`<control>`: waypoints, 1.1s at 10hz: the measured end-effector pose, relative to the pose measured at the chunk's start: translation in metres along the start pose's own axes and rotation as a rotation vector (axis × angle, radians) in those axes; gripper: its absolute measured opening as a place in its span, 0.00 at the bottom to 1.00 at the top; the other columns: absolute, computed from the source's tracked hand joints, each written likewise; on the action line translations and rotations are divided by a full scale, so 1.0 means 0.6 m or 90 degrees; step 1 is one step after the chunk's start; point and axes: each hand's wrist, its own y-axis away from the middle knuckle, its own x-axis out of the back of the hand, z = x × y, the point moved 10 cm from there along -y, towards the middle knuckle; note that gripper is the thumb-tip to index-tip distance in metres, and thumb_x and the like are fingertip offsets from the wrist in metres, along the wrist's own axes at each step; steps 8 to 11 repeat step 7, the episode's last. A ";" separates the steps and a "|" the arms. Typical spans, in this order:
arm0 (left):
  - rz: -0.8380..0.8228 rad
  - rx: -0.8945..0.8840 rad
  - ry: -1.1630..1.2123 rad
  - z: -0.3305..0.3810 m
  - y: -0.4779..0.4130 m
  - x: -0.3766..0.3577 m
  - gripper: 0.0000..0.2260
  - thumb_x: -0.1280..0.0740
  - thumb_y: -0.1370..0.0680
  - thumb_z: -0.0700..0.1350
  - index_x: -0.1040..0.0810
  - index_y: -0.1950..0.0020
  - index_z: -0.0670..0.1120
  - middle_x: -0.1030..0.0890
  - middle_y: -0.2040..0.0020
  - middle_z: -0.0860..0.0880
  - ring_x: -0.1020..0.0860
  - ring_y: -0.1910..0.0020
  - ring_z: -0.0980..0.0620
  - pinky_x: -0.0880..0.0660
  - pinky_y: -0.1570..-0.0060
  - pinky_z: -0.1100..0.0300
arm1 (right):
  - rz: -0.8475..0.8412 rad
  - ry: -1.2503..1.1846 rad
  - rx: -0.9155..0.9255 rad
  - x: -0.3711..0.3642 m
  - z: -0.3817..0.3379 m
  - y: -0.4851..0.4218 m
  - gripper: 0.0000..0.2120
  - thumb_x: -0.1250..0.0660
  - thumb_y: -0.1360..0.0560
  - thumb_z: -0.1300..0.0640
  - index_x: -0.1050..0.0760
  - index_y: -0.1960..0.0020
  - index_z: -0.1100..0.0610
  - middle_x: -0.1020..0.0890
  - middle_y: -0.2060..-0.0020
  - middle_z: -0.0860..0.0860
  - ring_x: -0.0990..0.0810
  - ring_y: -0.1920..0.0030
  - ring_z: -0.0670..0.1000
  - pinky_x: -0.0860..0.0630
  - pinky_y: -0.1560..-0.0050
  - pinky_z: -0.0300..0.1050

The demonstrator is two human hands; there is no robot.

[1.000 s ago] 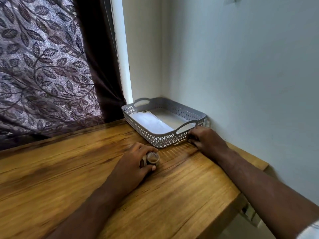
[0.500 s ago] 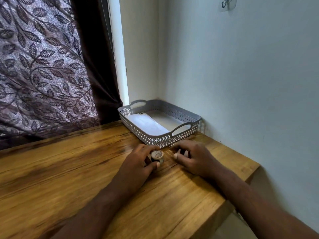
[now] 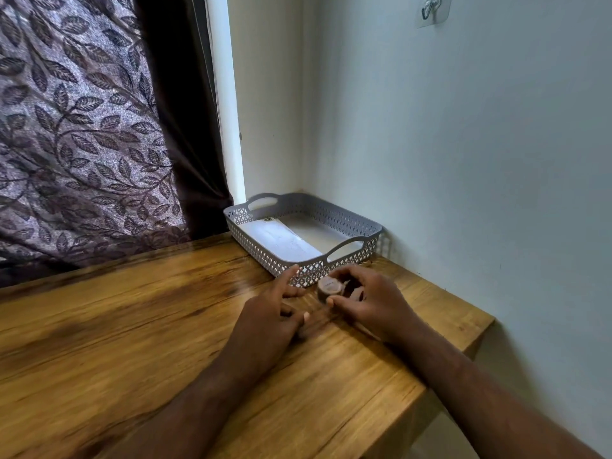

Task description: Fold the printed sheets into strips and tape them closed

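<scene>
A small roll of tape (image 3: 328, 288) stands on the wooden table (image 3: 165, 342) just in front of the grey basket (image 3: 371, 248). My right hand (image 3: 371, 301) grips the roll between thumb and curled fingers. My left hand (image 3: 270, 313) lies beside it on the left, fingers spread and loose, holding nothing. A white folded sheet (image 3: 281, 241) lies flat inside the basket, along its left side.
The basket sits in the corner against the pale wall (image 3: 463, 160). A leaf-patterned curtain (image 3: 82, 127) hangs behind the table on the left. The table's right edge (image 3: 477, 332) drops off close to my right wrist. A clear hook (image 3: 430, 9) is stuck high on the wall.
The tape roll has passed from my left hand to my right. My right hand came off the basket's handle and moved left to the roll; my left hand let go and opened.
</scene>
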 end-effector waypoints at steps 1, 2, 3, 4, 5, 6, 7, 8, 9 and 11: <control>0.039 0.011 -0.028 -0.002 -0.002 0.010 0.29 0.27 0.23 0.42 0.32 0.24 0.53 0.20 0.41 0.60 0.19 0.56 0.65 0.24 0.54 0.70 | 0.176 0.065 -0.136 0.048 0.051 -0.010 0.18 0.21 0.30 0.53 0.21 0.42 0.51 0.17 0.52 0.45 0.21 0.56 0.42 0.31 0.60 0.27; 0.049 0.000 -0.065 0.003 0.000 0.012 0.26 0.27 0.23 0.43 0.30 0.27 0.54 0.20 0.42 0.60 0.19 0.56 0.65 0.27 0.57 0.73 | 0.191 0.097 -0.202 0.046 0.079 -0.017 0.20 0.21 0.30 0.54 0.22 0.40 0.53 0.15 0.49 0.50 0.18 0.52 0.48 0.25 0.54 0.38; 0.054 -0.020 -0.076 0.012 0.007 0.014 0.25 0.28 0.23 0.44 0.30 0.27 0.56 0.19 0.40 0.60 0.19 0.57 0.64 0.22 0.55 0.64 | 0.179 0.139 -0.223 0.036 0.084 -0.021 0.20 0.22 0.29 0.55 0.24 0.40 0.52 0.15 0.47 0.51 0.17 0.49 0.51 0.22 0.51 0.43; 0.057 -0.031 -0.095 0.019 0.013 0.016 0.25 0.28 0.22 0.45 0.30 0.27 0.56 0.20 0.38 0.59 0.19 0.54 0.63 0.21 0.50 0.59 | 0.174 0.147 -0.232 0.036 0.089 -0.019 0.21 0.22 0.28 0.54 0.25 0.39 0.53 0.15 0.45 0.53 0.17 0.47 0.53 0.20 0.48 0.47; 0.049 -0.041 -0.141 0.020 0.022 0.017 0.24 0.29 0.22 0.46 0.30 0.26 0.54 0.21 0.38 0.58 0.22 0.52 0.64 0.30 0.53 0.75 | 0.160 0.170 -0.235 0.035 0.082 -0.014 0.26 0.22 0.28 0.52 0.27 0.34 0.55 0.18 0.41 0.55 0.20 0.43 0.56 0.22 0.44 0.49; 0.049 -0.055 -0.194 0.026 0.047 0.033 0.23 0.30 0.21 0.46 0.29 0.27 0.52 0.23 0.38 0.54 0.23 0.48 0.60 0.32 0.53 0.74 | 0.185 0.169 -0.230 0.040 0.063 -0.001 0.29 0.24 0.27 0.49 0.30 0.30 0.57 0.27 0.35 0.59 0.23 0.41 0.58 0.23 0.44 0.51; 0.049 -0.061 -0.260 0.029 0.071 0.050 0.20 0.32 0.21 0.46 0.29 0.29 0.53 0.24 0.34 0.54 0.24 0.40 0.55 0.28 0.44 0.64 | 0.224 0.230 -0.181 0.045 0.022 0.018 0.26 0.25 0.27 0.51 0.30 0.33 0.57 0.29 0.36 0.60 0.23 0.43 0.59 0.21 0.47 0.52; 0.049 -0.061 -0.260 0.029 0.071 0.050 0.20 0.32 0.21 0.46 0.29 0.29 0.53 0.24 0.34 0.54 0.24 0.40 0.55 0.28 0.44 0.64 | 0.224 0.230 -0.181 0.045 0.022 0.018 0.26 0.25 0.27 0.51 0.30 0.33 0.57 0.29 0.36 0.60 0.23 0.43 0.59 0.21 0.47 0.52; 0.049 -0.061 -0.260 0.029 0.071 0.050 0.20 0.32 0.21 0.46 0.29 0.29 0.53 0.24 0.34 0.54 0.24 0.40 0.55 0.28 0.44 0.64 | 0.224 0.230 -0.181 0.045 0.022 0.018 0.26 0.25 0.27 0.51 0.30 0.33 0.57 0.29 0.36 0.60 0.23 0.43 0.59 0.21 0.47 0.52; 0.049 -0.061 -0.260 0.029 0.071 0.050 0.20 0.32 0.21 0.46 0.29 0.29 0.53 0.24 0.34 0.54 0.24 0.40 0.55 0.28 0.44 0.64 | 0.224 0.230 -0.181 0.045 0.022 0.018 0.26 0.25 0.27 0.51 0.30 0.33 0.57 0.29 0.36 0.60 0.23 0.43 0.59 0.21 0.47 0.52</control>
